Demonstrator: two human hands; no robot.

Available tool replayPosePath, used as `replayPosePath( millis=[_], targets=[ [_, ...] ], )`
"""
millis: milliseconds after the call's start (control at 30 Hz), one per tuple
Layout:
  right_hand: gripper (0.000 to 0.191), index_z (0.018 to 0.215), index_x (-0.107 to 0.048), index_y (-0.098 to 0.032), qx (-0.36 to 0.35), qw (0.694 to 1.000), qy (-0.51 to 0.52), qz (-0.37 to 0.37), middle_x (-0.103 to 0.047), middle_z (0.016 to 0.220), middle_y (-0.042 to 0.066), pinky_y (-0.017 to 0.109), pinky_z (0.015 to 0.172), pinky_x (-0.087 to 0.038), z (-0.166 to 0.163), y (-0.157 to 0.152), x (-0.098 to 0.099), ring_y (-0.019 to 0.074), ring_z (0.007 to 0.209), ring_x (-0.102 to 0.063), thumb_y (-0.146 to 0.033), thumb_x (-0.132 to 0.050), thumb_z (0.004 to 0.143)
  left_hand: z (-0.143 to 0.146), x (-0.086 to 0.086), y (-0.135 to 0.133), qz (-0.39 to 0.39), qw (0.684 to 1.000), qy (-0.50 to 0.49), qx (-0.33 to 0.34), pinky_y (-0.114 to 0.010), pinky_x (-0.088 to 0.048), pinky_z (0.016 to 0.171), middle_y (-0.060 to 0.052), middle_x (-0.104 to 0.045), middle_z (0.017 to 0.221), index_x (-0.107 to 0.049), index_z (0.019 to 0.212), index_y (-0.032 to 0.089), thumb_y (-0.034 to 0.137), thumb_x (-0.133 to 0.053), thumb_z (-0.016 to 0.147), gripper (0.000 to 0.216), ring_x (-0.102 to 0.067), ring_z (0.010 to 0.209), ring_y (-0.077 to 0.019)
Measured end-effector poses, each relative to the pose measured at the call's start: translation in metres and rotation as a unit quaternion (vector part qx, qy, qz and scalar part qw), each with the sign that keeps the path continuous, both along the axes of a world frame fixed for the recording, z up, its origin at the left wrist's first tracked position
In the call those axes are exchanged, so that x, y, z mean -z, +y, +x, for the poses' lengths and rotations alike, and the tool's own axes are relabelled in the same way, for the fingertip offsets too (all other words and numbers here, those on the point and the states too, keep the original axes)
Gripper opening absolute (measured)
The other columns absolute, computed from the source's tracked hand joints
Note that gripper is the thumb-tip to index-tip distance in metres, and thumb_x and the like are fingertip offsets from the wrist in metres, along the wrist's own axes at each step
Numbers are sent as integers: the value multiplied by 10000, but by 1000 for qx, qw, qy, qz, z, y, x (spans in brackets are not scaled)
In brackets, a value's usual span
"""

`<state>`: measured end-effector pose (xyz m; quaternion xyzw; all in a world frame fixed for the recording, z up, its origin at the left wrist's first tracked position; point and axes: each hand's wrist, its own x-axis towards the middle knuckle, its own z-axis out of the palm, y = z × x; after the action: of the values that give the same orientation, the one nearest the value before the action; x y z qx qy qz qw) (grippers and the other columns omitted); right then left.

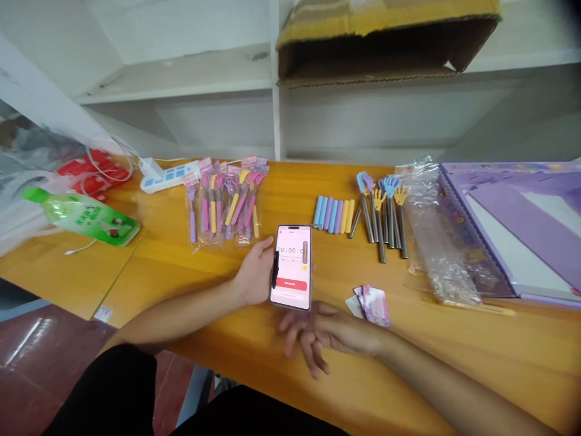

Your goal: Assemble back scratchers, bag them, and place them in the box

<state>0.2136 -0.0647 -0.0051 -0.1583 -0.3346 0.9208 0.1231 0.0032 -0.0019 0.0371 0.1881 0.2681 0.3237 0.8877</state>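
Observation:
My left hand point(255, 272) holds a smartphone point(291, 269), its lit screen facing up with a timer of zeros and a red button. Just below the phone's lower edge is my right hand point(318, 333), slightly blurred, its fingers apart and nothing in them. Beyond the phone lie several small back scratchers point(227, 206) in clear packaging. To the right is a row of purple, blue and yellow tubes point(334, 214). Beside them are loose metal rods with hand-shaped heads point(384, 212). Small pink cards point(374, 304) rest right of my right hand.
Clear plastic bags point(431, 242) and an open purple box point(481, 242) occupy the right side. On the left are a green bottle point(86, 217) lying down, a power strip point(170, 175) and a red package point(97, 172). An open cardboard box point(385, 24) sits on the shelf above.

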Motion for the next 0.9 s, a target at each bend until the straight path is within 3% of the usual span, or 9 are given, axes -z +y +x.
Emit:
replayPosePath(
  millis=[67, 100, 233, 367, 500, 567, 700, 800, 900],
  targets=[
    [274, 1086, -708, -122, -87, 996, -15, 11, -801, 989, 140, 210, 499, -461, 0, 1, 0, 123, 566, -697, -360, -641, 968, -1, -8, -2, -6, 1000, -12, 1, -541, -532, 1057, -220, -771, 1300, -660, 1388, 93, 645, -477, 1001, 699, -740, 1207, -413],
    [224, 1028, -707, -124, -91, 995, -30, 26, -802, 975, 126, 201, 503, -450, -1, 1, 0, 106, 548, -683, -320, -647, 939, -3, -11, -3, -2, 1000, -9, 0, -540, -538, 1049, -220, -776, 1285, -658, 1388, 94, 637, -488, 992, 694, -748, 1190, -416],
    [129, 907, -665, -142, -30, 993, -70, 86, -788, 955, 92, 199, 569, -455, -6, -3, -2, 103, 628, -710, -266, -648, 877, -27, -23, -8, 33, 999, 28, -2, -515, -565, 1019, -206, -790, 1250, -653, 1387, 97, 542, -526, 982, 615, -776, 1140, -416],
    [152, 890, -619, -156, 2, 986, -93, 137, -765, 937, 76, 214, 594, -460, -7, -6, -5, 117, 677, -721, -304, -650, 900, -81, -32, -12, 85, 993, 68, -42, -536, -588, 1012, -204, -782, 1279, -575, 1493, 94, 472, -498, 1013, 616, -788, 1118, -412],
    [213, 893, -611, -156, 0, 985, -86, 150, -754, 939, 72, 220, 597, -466, -6, -6, -4, 120, 681, -722, -357, -678, 915, -147, -40, -13, 120, 973, 166, -110, -497, -649, 889, -197, -787, 1270, -495, 1563, 90, 443, -464, 1032, 638, -813, 1030, -393],
    [238, 908, -616, -154, -3, 985, -84, 149, -753, 917, 67, 213, 576, -453, -6, -5, 0, 113, 656, -713, -381, -685, 926, -177, -44, -12, 127, 948, 252, -145, -465, -666, 772, -193, -803, 1219, -519, 1536, 91, 452, -474, 1013, 636, -825, 938, -381],
    [284, 931, -619, -153, -1, 985, -89, 147, -752, 890, 61, 199, 534, -420, -7, -5, 5, 100, 612, -689, -426, -698, 933, -224, -48, -4, 122, 855, 457, -213, -399, -657, 668, -166, -828, 1018, -676, 1292, 101, 467, -540, 966, 509, -813, 792, -328],
    [330, 955, -622, -154, -1, 981, -100, 167, -746, 879, 54, 197, 525, -415, -6, -6, 4, 96, 602, -679, -475, -697, 950, -253, -48, 4, 112, 808, 522, -250, -330, -608, 569, -107, -788, 790, -699, 1082, 125, 426, -600, 918, 357, -757, 645, -267],
    [364, 997, -622, -159, -8, 976, -114, 183, -743, 878, 51, 202, 528, -420, -6, -6, 3, 98, 607, -678, -518, -679, 979, -275, -47, 10, 115, 766, 575, -265, -279, -516, 480, -40, -709, 650, -682, 991, 152, 383, -657, 864, 265, -677, 550, -222]
  ],
)
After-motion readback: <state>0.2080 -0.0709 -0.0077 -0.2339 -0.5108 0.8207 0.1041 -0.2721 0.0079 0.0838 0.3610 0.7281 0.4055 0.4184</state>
